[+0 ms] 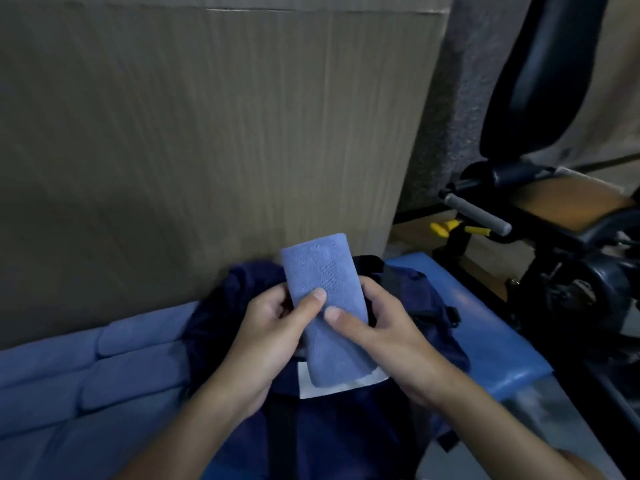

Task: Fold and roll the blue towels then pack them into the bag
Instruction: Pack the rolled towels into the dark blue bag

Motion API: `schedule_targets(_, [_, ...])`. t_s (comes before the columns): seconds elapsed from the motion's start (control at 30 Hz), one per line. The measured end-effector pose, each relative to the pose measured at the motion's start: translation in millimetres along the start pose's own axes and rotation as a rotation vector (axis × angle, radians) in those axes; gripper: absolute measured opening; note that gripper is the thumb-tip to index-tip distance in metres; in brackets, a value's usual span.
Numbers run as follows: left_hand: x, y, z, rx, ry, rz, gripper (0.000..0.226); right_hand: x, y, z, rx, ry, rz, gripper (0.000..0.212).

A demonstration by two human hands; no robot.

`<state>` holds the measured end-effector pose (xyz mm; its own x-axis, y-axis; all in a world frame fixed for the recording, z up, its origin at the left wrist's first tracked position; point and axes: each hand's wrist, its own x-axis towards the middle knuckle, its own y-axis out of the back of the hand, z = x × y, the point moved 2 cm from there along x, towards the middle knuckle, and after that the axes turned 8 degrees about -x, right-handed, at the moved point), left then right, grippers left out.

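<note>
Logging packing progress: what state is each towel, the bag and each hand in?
held towel: rolled, gripped over the bag.
left hand: grips the held towel.
right hand: grips the held towel.
bag: lies beneath both hands; opening unclear.
other towels: rolled, lying side by side left of the bag.

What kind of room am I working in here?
Probably a home gym or storage corner: a black weight bench stands right, a large cardboard box behind the bag.
</note>
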<state>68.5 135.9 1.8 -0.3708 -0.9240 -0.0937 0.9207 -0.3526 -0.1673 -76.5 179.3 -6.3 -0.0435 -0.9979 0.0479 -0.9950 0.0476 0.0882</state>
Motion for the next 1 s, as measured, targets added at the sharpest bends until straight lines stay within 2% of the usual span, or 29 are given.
schedule_targets(0.07, [3, -15, -6, 0.053, 0.028, -0.02, 0.025, -3, 28, 16, -0.09, 0.076, 0.143, 0.024])
schedule_targets(0.13, [5, -23, -13, 0.128, 0.088, -0.036, 0.026, -3, 63, 41, -0.427, 0.173, 0.358, 0.032])
schedule_targets(0.17, [6, -25, -17, 0.169, 0.13, -0.04, 0.027, -2, 77, 53, -0.635, 0.186, 0.4, 0.038])
schedule_targets(0.23, [8, -28, -23, 0.237, 0.215, -0.053, 0.028, 1, 96, 76, -0.97, 0.129, 0.297, 0.051])
schedule_targets(0.33, [11, -33, -31, 0.323, 0.311, -0.082, 0.029, 7, 107, 92, -1.176, 0.055, 0.142, 0.07])
schedule_targets(0.43, [12, -38, -37, 0.367, 0.383, -0.106, 0.03, 15, 111, 91, -1.198, 0.078, 0.185, 0.073])
schedule_targets(0.5, [17, -42, -41, 0.399, 0.406, -0.09, 0.03, 19, 114, 92, -1.161, 0.095, 0.22, 0.067])
schedule_targets(0.57, [28, -44, -45, 0.408, 0.408, -0.033, 0.032, 23, 116, 91, -1.086, 0.117, 0.243, 0.06])
schedule_targets(0.7, [64, -56, -54, 0.335, 0.393, 0.046, 0.032, 30, 116, 77, -0.837, 0.188, 0.329, 0.06])
schedule_targets(0.8, [93, -67, -66, 0.255, 0.413, 0.097, 0.034, 33, 115, 69, -0.755, 0.215, 0.344, 0.059])
schedule_targets(1.0, [124, -89, -90, 0.216, 0.413, 0.105, 0.017, 38, 118, 64, -0.68, 0.226, 0.34, 0.047])
